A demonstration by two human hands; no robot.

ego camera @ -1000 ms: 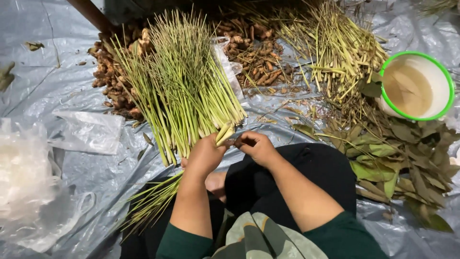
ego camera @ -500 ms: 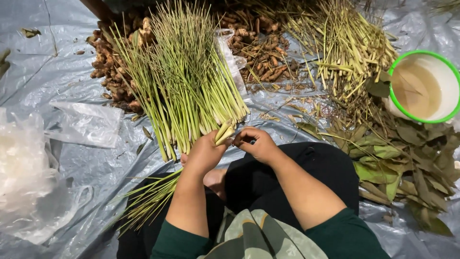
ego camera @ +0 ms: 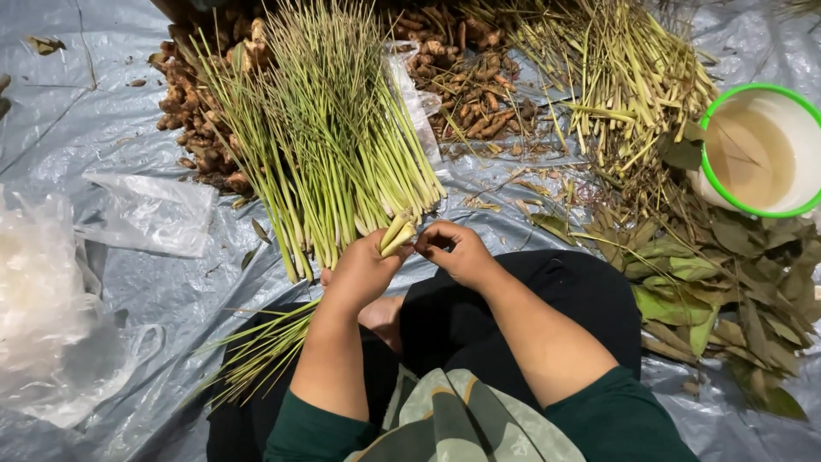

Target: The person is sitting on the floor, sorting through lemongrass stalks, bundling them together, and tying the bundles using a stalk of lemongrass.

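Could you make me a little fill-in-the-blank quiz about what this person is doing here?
1. The left hand grips a few pale ____ stalks.
2. The bucket has a ____ rim.
3. Dried leaves are piled on the person's ____ side.
4. Everything lies on a grey plastic ____.

Missing words: lemongrass; green; right; sheet

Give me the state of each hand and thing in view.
Left hand: gripping a few lemongrass stalks.
Right hand: fingers pinched at the stalk ends.
Lemongrass pile: fanned out, loose.
Bucket: uncovered, cloudy liquid inside.
Plastic bag: flat, crumpled.
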